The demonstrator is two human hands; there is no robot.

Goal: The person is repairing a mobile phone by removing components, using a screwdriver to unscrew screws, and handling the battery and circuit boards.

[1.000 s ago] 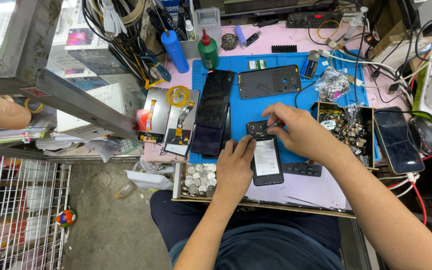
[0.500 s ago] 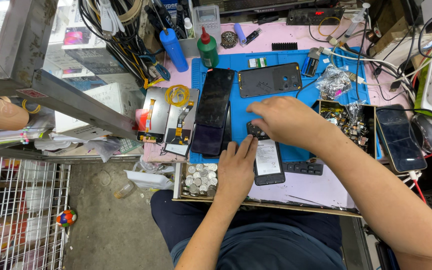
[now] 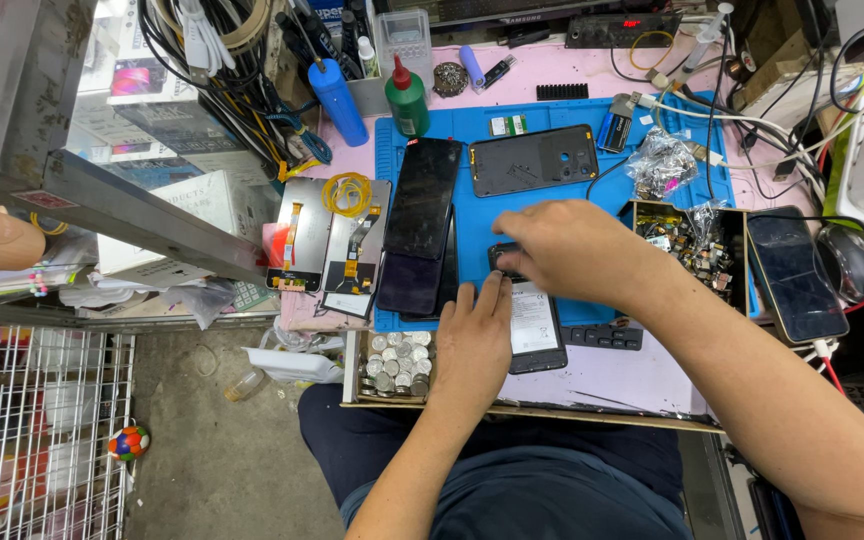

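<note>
Head view: left hand [image 3: 472,345] flat, grip apart, steadying opened phone [image 3: 535,335]; right hand [image 3: 567,250] grip pinched on its top end, on blue mat [image 3: 592,205].

- The right hand [image 3: 577,250] has moved down and flattened out. One second ago its fingers were lifted and pinching at the top end of the opened phone [image 3: 532,325]. Now the hand lies low over that top end and hides it (only a small dark corner peeks out at its left).
- The left hand [image 3: 472,340] has slid a tiny bit. Its fingers now press flat along the phone's left edge, and the fingertips touch the right hand.
- The right arm now lies lower across the pink table [image 3: 602,385].
</note>
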